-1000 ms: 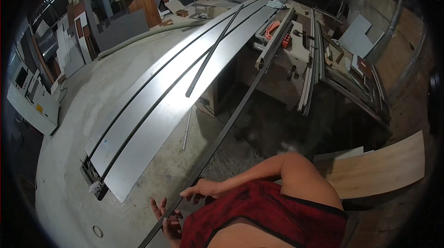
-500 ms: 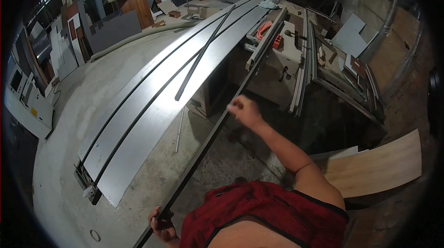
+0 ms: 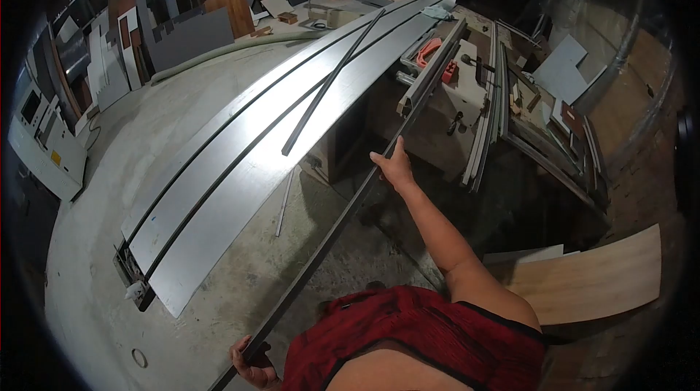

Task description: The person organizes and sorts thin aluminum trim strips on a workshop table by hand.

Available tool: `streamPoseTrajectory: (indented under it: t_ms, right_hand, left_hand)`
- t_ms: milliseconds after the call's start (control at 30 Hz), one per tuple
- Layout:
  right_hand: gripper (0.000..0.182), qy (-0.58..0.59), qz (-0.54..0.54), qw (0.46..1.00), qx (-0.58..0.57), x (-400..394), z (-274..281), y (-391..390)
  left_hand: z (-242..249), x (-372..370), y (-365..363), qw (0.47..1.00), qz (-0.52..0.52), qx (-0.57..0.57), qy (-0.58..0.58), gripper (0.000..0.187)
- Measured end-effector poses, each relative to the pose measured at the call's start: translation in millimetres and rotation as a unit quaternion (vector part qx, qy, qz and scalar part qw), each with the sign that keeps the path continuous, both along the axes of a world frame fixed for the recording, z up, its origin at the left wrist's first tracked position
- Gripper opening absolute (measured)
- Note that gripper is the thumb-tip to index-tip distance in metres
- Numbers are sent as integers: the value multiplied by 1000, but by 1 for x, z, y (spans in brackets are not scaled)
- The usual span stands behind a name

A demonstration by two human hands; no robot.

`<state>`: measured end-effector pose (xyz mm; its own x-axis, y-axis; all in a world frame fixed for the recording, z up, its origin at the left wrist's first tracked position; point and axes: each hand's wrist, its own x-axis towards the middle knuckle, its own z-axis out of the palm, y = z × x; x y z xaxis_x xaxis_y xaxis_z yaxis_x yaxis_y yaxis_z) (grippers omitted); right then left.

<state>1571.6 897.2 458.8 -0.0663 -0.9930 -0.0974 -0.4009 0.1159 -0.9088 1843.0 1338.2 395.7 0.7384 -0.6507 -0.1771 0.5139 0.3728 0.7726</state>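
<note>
Bar [image 3: 315,261] in hand, slanting above floor between long table [image 3: 254,188] and person. Left hand [image 3: 253,368] curled round near part. Right hand [image 3: 394,165] at bar farther up, thumb and forefinger spread wide; weight on it, can't tell. Far part meets rail [image 3: 432,66] in view; contact unclear. Step, my read: positioning bar. Next move calls for firm right grip, hands in sync.

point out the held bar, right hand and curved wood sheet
Held bar [image 3: 321,253]: head view, on its bare middle stretch
Right hand [image 3: 395,167]: head view, on the back of the hand
Curved wood sheet [image 3: 583,280]: head view, on its broad face
</note>
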Motion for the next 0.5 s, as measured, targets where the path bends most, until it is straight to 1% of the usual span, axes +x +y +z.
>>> streamPoseTrajectory:
  t_ms: [67,133,200,233,333,433,500]
  right_hand:
    - [98,-9,6,1000,14,3,6,3]
    - [98,29,12,999,-11,1,-6,-3]
    - [96,175,-7,977,-121,-3,-42,-22]
    - [95,246,-18,953,-175,-4,-46,-25]
    - [94,240,1,961,-136,-12,-46,-29]
    - [92,209,11,976,-67,-9,-20,-19]
    - [91,208,20,975,-79,-9,-21,-19]
  left_hand:
    - [9,-5,-3,1000,14,8,-5,30]
    - [22,-13,-3,999,25,24,-17,31]
    - [21,-12,-2,998,41,38,-29,31]
    - [20,-12,-1,997,49,45,-34,31]
    - [23,-14,-2,994,90,54,-36,28]
    - [41,-27,-11,959,132,85,-236,23]
    - [83,-33,-22,964,131,84,-218,22]
